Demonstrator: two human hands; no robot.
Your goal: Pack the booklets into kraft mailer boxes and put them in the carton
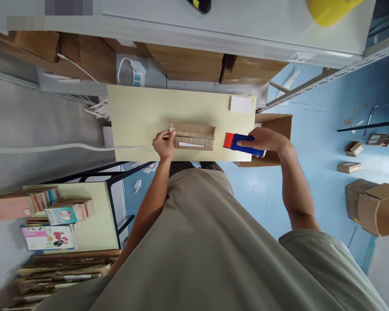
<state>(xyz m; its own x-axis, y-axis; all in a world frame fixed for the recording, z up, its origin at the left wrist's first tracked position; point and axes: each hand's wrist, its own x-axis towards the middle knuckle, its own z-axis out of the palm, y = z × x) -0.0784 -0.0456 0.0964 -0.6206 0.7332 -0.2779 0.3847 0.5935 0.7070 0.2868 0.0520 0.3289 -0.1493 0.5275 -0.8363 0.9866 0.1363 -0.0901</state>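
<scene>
From my seat, head view, far left: books (65, 214) in stacks on a side table (99, 216). A white cord (58, 148) runs in from the edge of view and reaches over the left part of the pale yellow table (142, 110) I'm working at. Next, my left hand (164, 144): thumb and fingers pinch the left end of a brown cardboard box (194, 137). That box lies near the table's front edge, about mid-length, its long side running left to right, a white strip on the near face. Right of it, with a gap between, comes a blue-and-red box (241, 143), red end toward the cardboard. My right hand (268, 139) grasps it, thumb on top; I can't tell whether it touches the table. White card (241, 104) at the table's far right corner. Beyond the right edge, an open carton (283, 129). Far right, another carton (368, 203) on the blue floor (314, 172).
</scene>
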